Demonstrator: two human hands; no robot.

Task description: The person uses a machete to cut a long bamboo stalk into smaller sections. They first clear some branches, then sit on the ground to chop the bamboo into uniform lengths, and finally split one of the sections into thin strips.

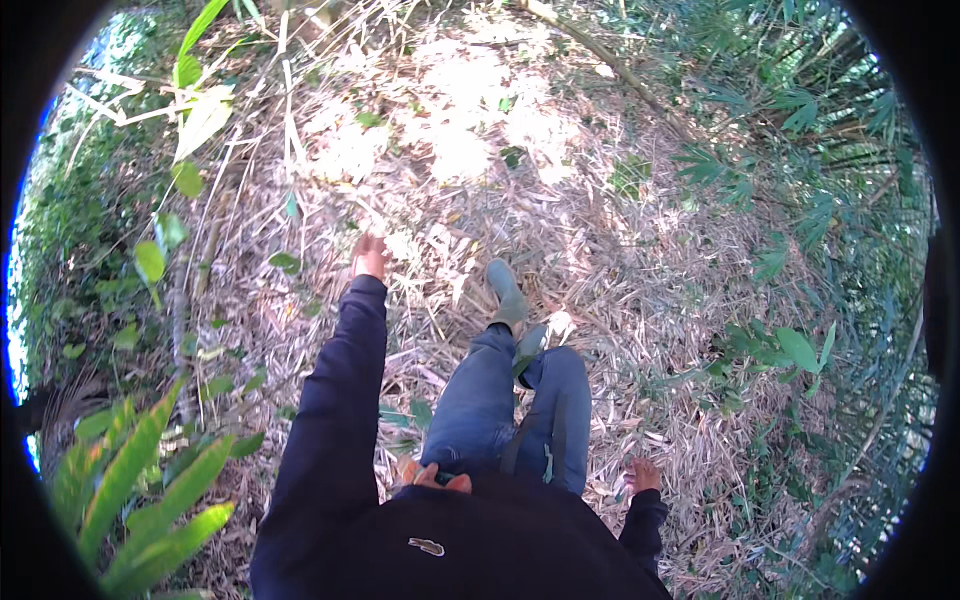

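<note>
My left hand (369,258) reaches out ahead over the leaf litter, its fingers stretched and nothing seen in them. Low at my right side hangs my right hand (643,475), with fingers apart and no held thing visible. Both arms are in dark sleeves. An orange and dark thing (435,476) shows at my waist, its kind unclear; neither hand touches it. A dark strap (558,430) lies along my right thigh. My legs are in blue jeans, and the forward foot wears a greenish boot (508,290).
Dry leaves and stalks (620,280) cover the ground. Thin stems with green leaves (150,260) rise on the left, above a broad-leafed plant (150,500). A fallen pole (610,60) slants across the far side. Dense foliage (830,200) stands on the right, near a small leafy plant (795,350).
</note>
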